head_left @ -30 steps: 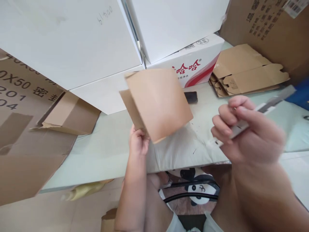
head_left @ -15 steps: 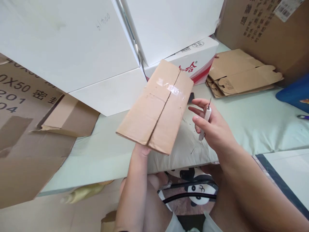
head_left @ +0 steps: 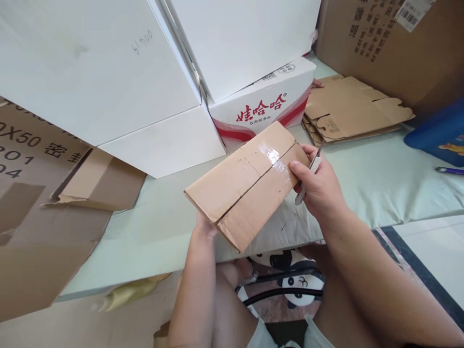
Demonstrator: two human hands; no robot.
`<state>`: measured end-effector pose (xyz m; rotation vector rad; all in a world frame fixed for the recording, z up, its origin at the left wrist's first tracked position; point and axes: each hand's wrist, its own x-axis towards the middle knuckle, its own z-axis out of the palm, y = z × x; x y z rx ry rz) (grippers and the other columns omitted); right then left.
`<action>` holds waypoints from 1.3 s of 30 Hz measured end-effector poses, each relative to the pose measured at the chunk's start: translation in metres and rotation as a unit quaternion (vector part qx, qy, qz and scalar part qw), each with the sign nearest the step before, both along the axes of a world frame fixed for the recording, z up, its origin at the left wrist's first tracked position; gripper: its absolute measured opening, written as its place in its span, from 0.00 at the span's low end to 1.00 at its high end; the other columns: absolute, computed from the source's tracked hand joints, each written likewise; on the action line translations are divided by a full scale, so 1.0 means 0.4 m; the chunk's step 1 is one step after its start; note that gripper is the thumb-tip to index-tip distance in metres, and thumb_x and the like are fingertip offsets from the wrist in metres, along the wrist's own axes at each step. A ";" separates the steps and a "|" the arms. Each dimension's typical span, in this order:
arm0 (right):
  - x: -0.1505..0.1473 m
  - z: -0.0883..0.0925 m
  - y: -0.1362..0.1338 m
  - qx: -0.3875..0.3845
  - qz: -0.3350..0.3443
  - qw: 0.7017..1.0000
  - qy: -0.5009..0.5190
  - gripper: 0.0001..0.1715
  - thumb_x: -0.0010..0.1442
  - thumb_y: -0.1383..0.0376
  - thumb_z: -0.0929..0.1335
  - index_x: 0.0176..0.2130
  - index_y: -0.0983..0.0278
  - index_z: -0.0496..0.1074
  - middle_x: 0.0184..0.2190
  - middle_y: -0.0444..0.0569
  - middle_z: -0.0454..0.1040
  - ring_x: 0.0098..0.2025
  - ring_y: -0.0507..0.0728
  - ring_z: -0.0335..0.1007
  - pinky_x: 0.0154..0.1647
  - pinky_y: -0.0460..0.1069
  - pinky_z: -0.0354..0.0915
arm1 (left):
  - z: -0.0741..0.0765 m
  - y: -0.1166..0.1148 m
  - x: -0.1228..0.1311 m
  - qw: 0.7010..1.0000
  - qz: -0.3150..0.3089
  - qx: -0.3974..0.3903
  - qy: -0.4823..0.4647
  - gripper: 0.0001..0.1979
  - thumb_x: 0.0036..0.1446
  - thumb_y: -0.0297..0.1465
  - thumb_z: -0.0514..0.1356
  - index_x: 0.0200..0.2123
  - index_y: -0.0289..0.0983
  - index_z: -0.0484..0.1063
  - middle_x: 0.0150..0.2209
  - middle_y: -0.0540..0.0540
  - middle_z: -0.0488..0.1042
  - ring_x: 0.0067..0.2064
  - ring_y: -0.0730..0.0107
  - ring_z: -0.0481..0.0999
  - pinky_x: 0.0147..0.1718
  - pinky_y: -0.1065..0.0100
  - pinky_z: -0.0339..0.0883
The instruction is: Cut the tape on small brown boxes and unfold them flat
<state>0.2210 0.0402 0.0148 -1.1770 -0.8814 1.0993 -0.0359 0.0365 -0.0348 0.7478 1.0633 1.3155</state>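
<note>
A flat brown cardboard box (head_left: 250,179) is held tilted above the table, its centre seam up and shiny clear tape across the far end of the seam. My left hand (head_left: 206,226) supports it from beneath at the near left end; the fingers are hidden under it. At the far right end, my right hand (head_left: 321,183) has its thumb on the top face and fingers behind the edge. That same hand grips a craft knife (head_left: 314,165) with a pale handle, the thin blade pointing up and away from me.
A white water carton (head_left: 261,108) and tall white panels (head_left: 250,38) stand behind. Flattened cardboard boxes (head_left: 348,104) lie at right, another person's fingers (head_left: 316,83) beside them. A blue item (head_left: 435,133) and purple pen (head_left: 449,170) sit far right; a large carton (head_left: 47,203) fills the left.
The box has turned clockwise and its far end has swung right and toward me. My right hand, earlier apart from it with the knife, now touches its right end.
</note>
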 end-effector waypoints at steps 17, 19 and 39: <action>-0.026 -0.029 0.019 -0.070 -0.018 0.997 0.008 0.16 0.57 0.53 0.65 0.43 0.57 0.71 0.49 0.50 0.68 0.36 0.54 0.66 0.15 0.43 0.53 | -0.015 -0.020 -0.094 0.993 0.087 0.082 -0.020 0.34 0.35 0.59 0.75 0.38 0.40 0.81 0.34 0.45 0.84 0.45 0.51 0.85 0.47 0.58 0.81; -0.016 -0.029 0.017 -0.043 -0.041 0.998 0.008 0.12 0.60 0.55 0.62 0.39 0.57 0.70 0.42 0.50 0.68 0.34 0.55 0.65 0.15 0.44 0.51 | 0.007 -0.013 -0.096 0.985 0.130 0.108 -0.018 0.32 0.39 0.57 0.74 0.41 0.40 0.82 0.35 0.46 0.84 0.48 0.52 0.85 0.52 0.57 0.79; 0.027 -0.017 -0.011 0.301 0.094 0.828 -0.464 0.11 0.70 0.61 0.68 0.43 0.56 0.82 0.37 0.44 0.86 0.36 0.55 0.83 0.34 0.52 0.63 | -0.033 -0.039 -0.164 0.993 0.065 0.075 -0.059 0.34 0.41 0.59 0.70 0.44 0.41 0.81 0.38 0.45 0.84 0.44 0.52 0.84 0.47 0.56 0.80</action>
